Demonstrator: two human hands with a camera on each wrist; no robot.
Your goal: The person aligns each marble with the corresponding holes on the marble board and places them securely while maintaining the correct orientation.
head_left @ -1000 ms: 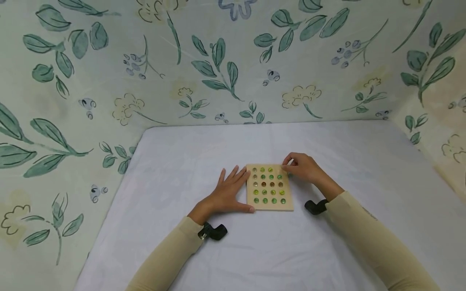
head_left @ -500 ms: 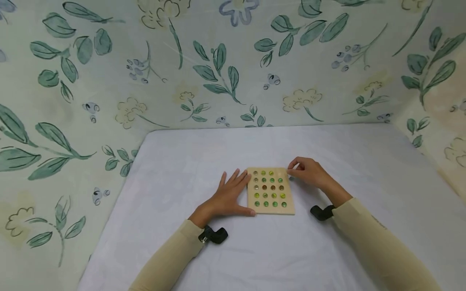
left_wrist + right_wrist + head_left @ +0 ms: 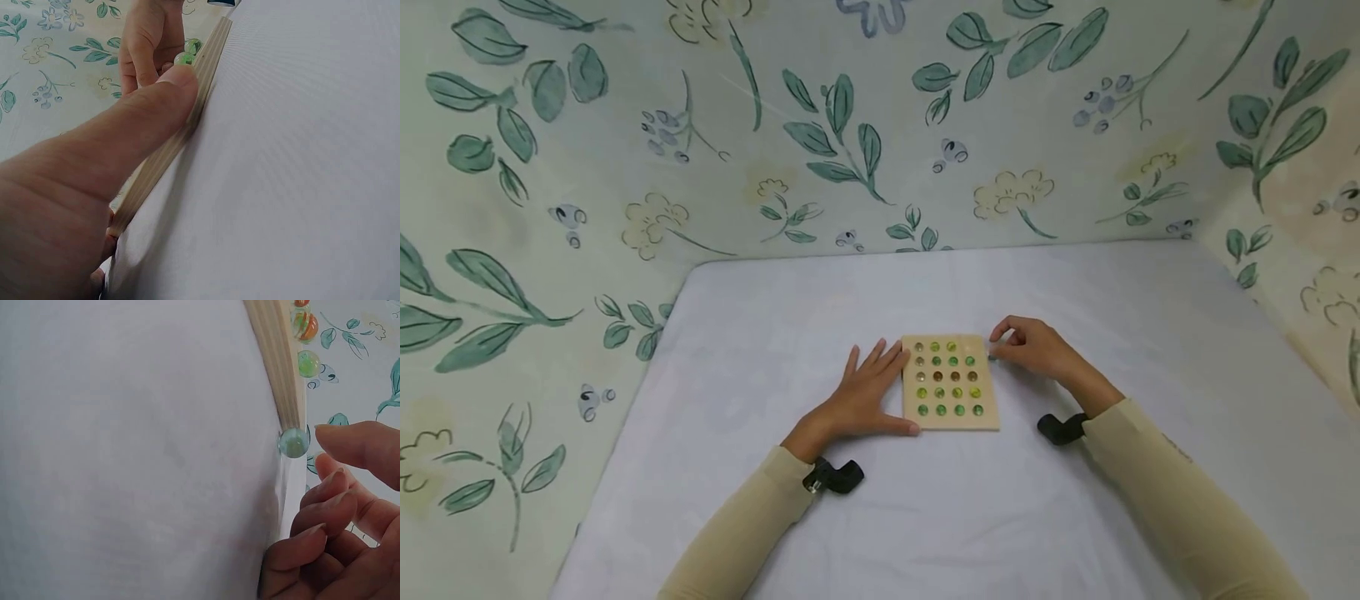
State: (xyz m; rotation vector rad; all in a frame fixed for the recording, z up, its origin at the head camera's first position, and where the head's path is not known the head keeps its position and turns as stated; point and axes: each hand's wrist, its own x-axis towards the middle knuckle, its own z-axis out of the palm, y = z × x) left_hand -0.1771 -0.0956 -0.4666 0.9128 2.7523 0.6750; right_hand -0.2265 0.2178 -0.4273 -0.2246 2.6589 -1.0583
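Observation:
A square wooden board [image 3: 951, 422] lies on the white cloth, bearing rows of green, yellow-green, brown and clear glass marbles [image 3: 956, 377]. Its far right corner shows bare wood. My left hand [image 3: 861, 404] rests spread along the board's left side, thumb at the near left corner and fingertips at the left edge. Off the right edge, near the far corner, a loose pale-blue clear marble [image 3: 294, 443] sits beside the wood. My right hand [image 3: 1033, 346] is right by it, thumb and forefinger parted just short of the marble, other fingers loosely curled.
White cloth [image 3: 820, 308] covers the table all round the board. A leaf-patterned curtain [image 3: 880, 125] rises behind and to both sides. Black wrist cameras [image 3: 1060, 429] jut inward from both forearms.
My right hand has drawn back rightward from the board's far right corner to beside the loose marble. My left hand stays at the board. The head view has shifted slightly.

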